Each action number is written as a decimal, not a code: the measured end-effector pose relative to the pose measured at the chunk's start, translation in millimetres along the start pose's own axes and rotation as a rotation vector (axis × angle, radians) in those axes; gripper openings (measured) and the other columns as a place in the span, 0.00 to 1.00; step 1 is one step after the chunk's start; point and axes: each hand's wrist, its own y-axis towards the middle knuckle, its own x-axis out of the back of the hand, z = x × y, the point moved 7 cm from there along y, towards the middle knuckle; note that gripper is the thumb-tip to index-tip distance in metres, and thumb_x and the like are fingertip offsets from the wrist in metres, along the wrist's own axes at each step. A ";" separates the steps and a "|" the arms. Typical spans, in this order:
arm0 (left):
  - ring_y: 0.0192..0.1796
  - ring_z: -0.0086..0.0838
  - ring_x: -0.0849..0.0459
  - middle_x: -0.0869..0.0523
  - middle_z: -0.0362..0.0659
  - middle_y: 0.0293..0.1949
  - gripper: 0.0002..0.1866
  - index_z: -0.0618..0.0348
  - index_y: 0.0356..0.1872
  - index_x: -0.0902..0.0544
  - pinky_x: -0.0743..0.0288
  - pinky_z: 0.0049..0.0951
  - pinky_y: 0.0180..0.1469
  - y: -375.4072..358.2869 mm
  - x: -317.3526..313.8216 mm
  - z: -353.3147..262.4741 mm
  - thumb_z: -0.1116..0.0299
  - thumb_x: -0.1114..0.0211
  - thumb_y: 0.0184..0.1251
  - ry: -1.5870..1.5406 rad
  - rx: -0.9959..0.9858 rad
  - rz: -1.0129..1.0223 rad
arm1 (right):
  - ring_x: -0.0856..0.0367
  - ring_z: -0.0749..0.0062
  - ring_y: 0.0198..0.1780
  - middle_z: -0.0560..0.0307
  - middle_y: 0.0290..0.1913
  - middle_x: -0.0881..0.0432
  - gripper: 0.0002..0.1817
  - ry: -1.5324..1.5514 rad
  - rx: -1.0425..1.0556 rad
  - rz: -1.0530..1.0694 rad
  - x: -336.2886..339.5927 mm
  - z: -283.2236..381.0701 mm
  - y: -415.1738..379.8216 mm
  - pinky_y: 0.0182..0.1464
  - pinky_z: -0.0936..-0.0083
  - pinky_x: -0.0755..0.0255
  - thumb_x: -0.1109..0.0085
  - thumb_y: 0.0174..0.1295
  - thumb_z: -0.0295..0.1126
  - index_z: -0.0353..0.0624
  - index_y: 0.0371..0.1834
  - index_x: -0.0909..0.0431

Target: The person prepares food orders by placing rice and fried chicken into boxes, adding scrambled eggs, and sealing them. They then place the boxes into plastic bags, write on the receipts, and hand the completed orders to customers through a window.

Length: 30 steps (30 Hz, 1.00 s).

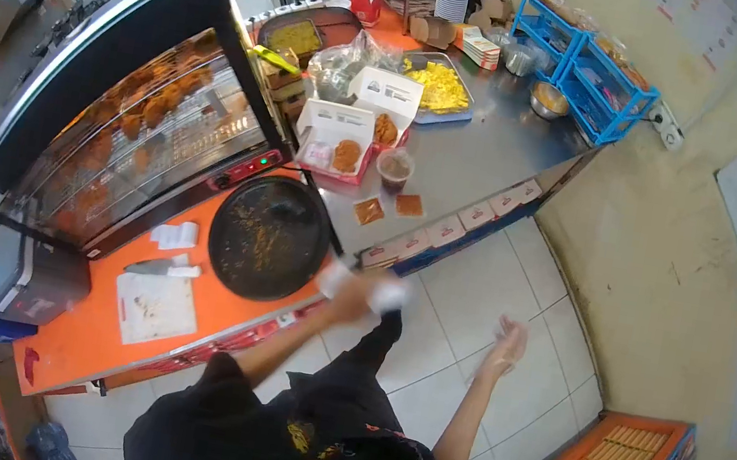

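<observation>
My left hand [353, 298] is blurred by motion beside the black round pan [270, 238], its fingers closed round a white wrapped packet [391, 294]. White also shows on the hand's other side. My right hand [507, 345], in a clear plastic glove, hangs over the floor tiles with its fingers apart and nothing in them. Two open boxes with fried pieces, a front box [335, 145] and a rear box [391, 102], stand on the metal counter [496, 154]. Next to them are a lidded cup [394, 168] of dark drink and two sauce sachets [370, 211].
A glass warming cabinet [154, 111] with fried food stands at the left. A white cutting board [156, 307], a knife [150, 266] and another white packet [176, 235] lie on the orange counter [68, 336]. A yellow-food tray [438, 89] and blue racks [603, 79] stand behind.
</observation>
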 end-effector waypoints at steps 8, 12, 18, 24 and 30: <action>0.50 0.55 0.20 0.16 0.59 0.47 0.21 0.60 0.54 0.22 0.28 0.52 0.57 117.4 211.0 343.6 0.67 0.36 0.59 0.692 0.687 -0.630 | 0.20 0.63 0.55 0.49 0.54 0.18 0.25 -0.422 0.392 0.888 -391.0 -52.7 178.2 0.60 0.70 0.29 0.47 0.71 0.47 0.37 0.60 0.25; 0.52 0.57 0.21 0.17 0.60 0.47 0.21 0.60 0.53 0.22 0.32 0.56 0.60 138.9 201.5 361.0 0.60 0.37 0.61 0.662 1.093 -0.319 | 0.31 0.46 0.68 0.36 0.65 0.28 0.35 -1.007 0.307 1.068 -531.7 -26.3 175.8 0.69 0.62 0.38 0.53 0.70 0.58 0.36 0.65 0.29; 0.45 0.62 0.18 0.16 0.64 0.40 0.18 0.64 0.46 0.21 0.24 0.53 0.49 108.1 178.1 413.4 0.65 0.36 0.56 0.476 1.010 -0.420 | 0.34 0.42 0.68 0.32 0.62 0.28 0.28 -1.112 0.103 1.025 -593.6 -54.8 160.3 0.67 0.55 0.39 0.53 0.69 0.50 0.36 0.58 0.25; 0.44 0.62 0.18 0.16 0.65 0.35 0.15 0.68 0.43 0.19 0.26 0.57 0.48 104.4 214.2 348.6 0.70 0.38 0.56 0.467 1.099 -0.708 | 0.26 0.40 0.55 0.35 0.52 0.22 0.20 -0.618 0.213 0.687 -600.0 -21.6 172.9 0.57 0.52 0.32 0.49 0.66 0.37 0.38 0.57 0.24; 0.37 0.41 0.13 0.14 0.58 0.33 0.13 0.69 0.44 0.17 0.24 0.40 0.39 158.3 258.4 224.8 0.70 0.41 0.66 0.346 1.063 -0.889 | 0.24 0.44 0.57 0.38 0.56 0.22 0.23 -0.550 0.617 0.682 -575.7 18.1 269.7 0.61 0.61 0.31 0.50 0.69 0.38 0.37 0.63 0.28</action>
